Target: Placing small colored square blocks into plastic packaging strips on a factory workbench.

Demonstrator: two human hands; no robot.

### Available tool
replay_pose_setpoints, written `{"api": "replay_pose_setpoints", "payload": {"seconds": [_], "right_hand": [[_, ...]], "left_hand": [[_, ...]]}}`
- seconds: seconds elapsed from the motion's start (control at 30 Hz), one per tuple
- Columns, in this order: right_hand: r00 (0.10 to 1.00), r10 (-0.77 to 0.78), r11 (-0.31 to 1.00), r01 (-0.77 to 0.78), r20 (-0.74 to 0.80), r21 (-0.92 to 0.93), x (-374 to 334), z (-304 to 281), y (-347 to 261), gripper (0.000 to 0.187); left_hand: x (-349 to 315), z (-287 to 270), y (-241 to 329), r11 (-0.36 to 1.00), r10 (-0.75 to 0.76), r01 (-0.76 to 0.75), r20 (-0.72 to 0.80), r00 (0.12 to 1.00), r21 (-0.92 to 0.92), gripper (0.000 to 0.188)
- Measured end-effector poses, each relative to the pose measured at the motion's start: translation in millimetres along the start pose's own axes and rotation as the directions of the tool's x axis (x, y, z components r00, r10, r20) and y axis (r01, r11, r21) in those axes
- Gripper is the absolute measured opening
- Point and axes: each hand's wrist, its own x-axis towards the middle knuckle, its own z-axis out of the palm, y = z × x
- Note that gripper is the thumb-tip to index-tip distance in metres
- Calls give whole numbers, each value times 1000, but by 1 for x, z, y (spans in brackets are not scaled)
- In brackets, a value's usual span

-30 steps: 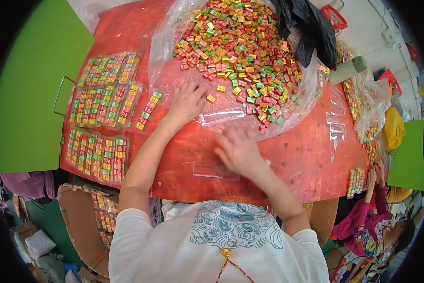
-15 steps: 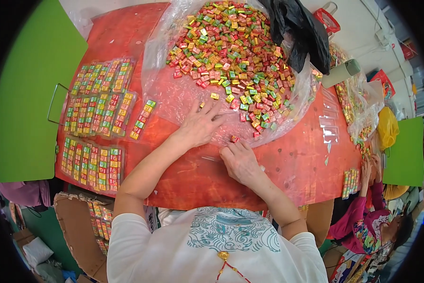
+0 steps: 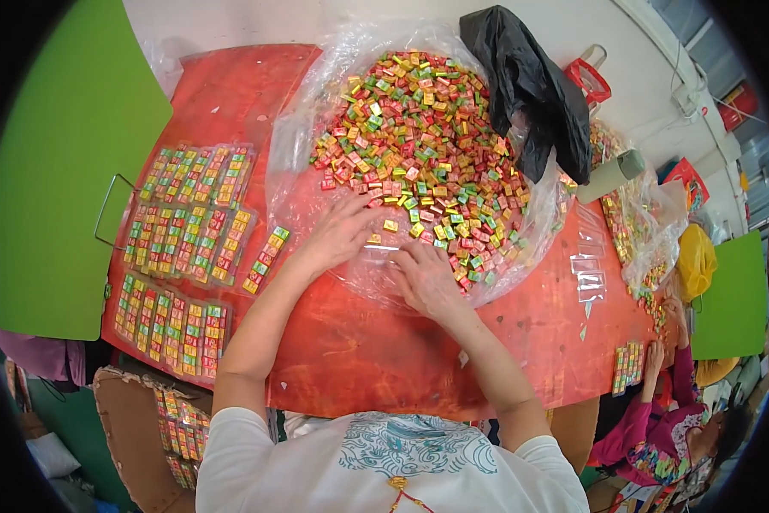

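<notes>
I have both bare hands over the near side of the transparent crinkled plastic sheet (image 3: 292, 184), with the heap of small foil-bright red, yellow and green wrapped blocks (image 3: 427, 145) just beyond them. The left hand (image 3: 333, 238) reaches its loosely bent fingers to the heap's near edge; I cannot tell whether they pinch a block. The right hand (image 3: 427, 278) is curled palm-down, just beside a thin shiny edge of clear plastic (image 3: 383, 248); its fingertips are partly hidden, so its grip I can't tell either. To handle this well, I'd take blocks from the loose fringe, such as the lone yellow rectangular block (image 3: 390, 226), using light fingertip pressure square on the sides. I'd move the fingers low and flat, since the sheet could ruck up and scatter the blocks.
</notes>
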Motion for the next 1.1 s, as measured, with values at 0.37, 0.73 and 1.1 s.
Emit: {"api": "replay_pose_setpoints", "payload": {"seconds": [0.37,0.73,1.1], "right_hand": [[985,100,984,-119,-142,-130,70,19,59,37],[994,99,989,-94,-41,110,51,27,80,44],[994,109,992,-110,-17,-56,13,4,50,29]], "left_hand": [[31,-3,-16,1000,-5,5,-40,999,17,45],[-16,21,18,995,45,-32,-136,990,96,39],[-42,26,37,996,2,3,-55,998,93,45]]}}
